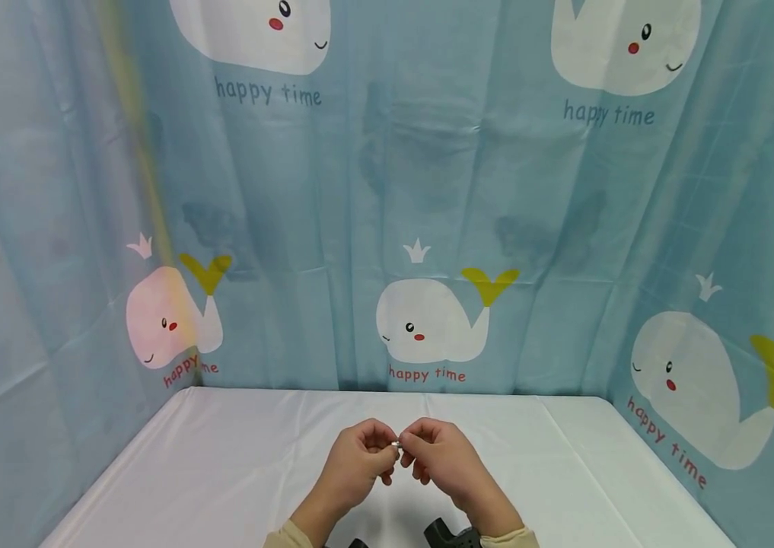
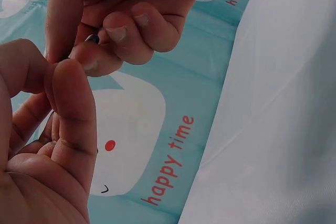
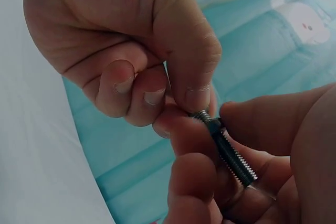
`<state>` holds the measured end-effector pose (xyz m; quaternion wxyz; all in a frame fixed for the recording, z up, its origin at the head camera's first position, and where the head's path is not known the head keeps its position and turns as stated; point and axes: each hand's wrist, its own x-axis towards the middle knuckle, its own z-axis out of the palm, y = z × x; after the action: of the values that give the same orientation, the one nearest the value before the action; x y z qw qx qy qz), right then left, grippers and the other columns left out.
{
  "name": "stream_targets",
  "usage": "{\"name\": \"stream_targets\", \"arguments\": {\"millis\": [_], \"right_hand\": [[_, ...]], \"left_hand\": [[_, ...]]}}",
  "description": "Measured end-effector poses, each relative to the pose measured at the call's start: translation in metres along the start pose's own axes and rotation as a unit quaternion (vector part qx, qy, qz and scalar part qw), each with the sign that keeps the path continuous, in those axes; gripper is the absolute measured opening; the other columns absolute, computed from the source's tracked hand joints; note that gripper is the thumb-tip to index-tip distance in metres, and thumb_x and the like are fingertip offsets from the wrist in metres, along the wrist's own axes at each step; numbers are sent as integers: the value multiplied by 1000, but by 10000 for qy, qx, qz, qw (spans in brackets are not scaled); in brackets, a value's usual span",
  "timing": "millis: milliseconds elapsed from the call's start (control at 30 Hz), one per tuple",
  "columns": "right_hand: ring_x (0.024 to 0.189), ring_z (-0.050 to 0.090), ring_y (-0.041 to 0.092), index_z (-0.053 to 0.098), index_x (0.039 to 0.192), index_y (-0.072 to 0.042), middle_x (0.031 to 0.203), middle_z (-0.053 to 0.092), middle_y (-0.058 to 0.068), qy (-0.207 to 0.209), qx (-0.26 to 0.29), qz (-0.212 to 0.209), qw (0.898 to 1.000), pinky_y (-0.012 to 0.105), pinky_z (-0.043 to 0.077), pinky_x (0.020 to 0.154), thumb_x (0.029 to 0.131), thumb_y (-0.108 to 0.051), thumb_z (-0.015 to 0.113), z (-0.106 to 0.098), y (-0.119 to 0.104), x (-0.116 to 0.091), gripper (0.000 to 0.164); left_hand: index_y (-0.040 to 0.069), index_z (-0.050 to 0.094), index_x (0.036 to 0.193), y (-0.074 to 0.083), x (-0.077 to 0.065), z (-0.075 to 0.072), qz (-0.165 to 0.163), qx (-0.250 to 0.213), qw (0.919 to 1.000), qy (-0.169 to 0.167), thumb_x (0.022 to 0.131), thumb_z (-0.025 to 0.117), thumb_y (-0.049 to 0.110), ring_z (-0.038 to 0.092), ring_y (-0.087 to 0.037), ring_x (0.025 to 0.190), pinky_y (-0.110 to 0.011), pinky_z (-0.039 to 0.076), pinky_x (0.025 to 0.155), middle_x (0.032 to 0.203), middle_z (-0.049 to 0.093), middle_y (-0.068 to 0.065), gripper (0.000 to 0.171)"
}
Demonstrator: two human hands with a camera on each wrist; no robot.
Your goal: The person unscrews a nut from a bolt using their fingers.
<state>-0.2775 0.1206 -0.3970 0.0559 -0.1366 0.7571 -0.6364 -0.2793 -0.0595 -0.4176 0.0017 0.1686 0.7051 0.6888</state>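
Observation:
A small threaded metal bolt (image 3: 237, 162) with a nut (image 3: 214, 125) on it is held between the two hands. In the right wrist view, my left hand (image 3: 123, 40) pinches one end of the bolt between thumb and finger. My right hand (image 3: 310, 135) has its thumb and finger at the nut, with the threaded shank running down along its palm. Seen from the head, the left hand (image 1: 358, 460) and right hand (image 1: 443, 457) meet fingertip to fingertip above the table, a glint of metal between them. Fingers hide the bolt's pinched end.
A white-covered table (image 1: 222, 464) lies below the hands. Around it hangs a blue curtain (image 1: 345, 228) printed with whales. Part of a black device (image 1: 451, 534) shows by the right wrist at the bottom edge.

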Motion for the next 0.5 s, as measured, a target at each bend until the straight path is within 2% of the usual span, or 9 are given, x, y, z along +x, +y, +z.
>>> {"name": "stream_targets", "arguments": {"millis": [133, 233, 400, 500], "right_hand": [[61, 55, 19, 67, 99, -4, 85, 67, 9, 79, -80, -90, 9999, 29, 47, 51, 92, -13, 69, 2, -4, -1, 12], [64, 57, 20, 66, 101, -2, 90, 67, 10, 158, -20, -44, 9999, 29, 48, 53, 89, -12, 71, 2, -8, -3, 17], [57, 54, 17, 67, 101, -1, 82, 66, 9, 278, -49, 131, 9995, 28, 47, 50, 97, -25, 65, 2, -6, -3, 24], [54, 52, 16, 68, 98, -2, 76, 66, 9, 184, -71, 138, 9997, 27, 46, 48, 99, -27, 62, 2, -4, -3, 25]], "left_hand": [[2, 64, 94, 0, 0, -1, -26, -49, 10000, 5, 88, 68, 1, 58, -19, 61, -33, 57, 56, 75, 62, -10, 7], [3, 64, 93, -1, -1, -1, -59, -65, 10000, 8, 87, 68, 1, 58, -19, 60, -33, 57, 56, 75, 62, -10, 8], [0, 64, 95, -2, -1, -1, -33, -40, 10000, 32, 87, 68, 1, 59, -19, 61, -34, 57, 56, 76, 63, -10, 9], [0, 64, 95, -1, -1, -1, -35, -40, 10000, 44, 87, 68, 2, 59, -19, 61, -34, 57, 56, 76, 62, -10, 9]]}}
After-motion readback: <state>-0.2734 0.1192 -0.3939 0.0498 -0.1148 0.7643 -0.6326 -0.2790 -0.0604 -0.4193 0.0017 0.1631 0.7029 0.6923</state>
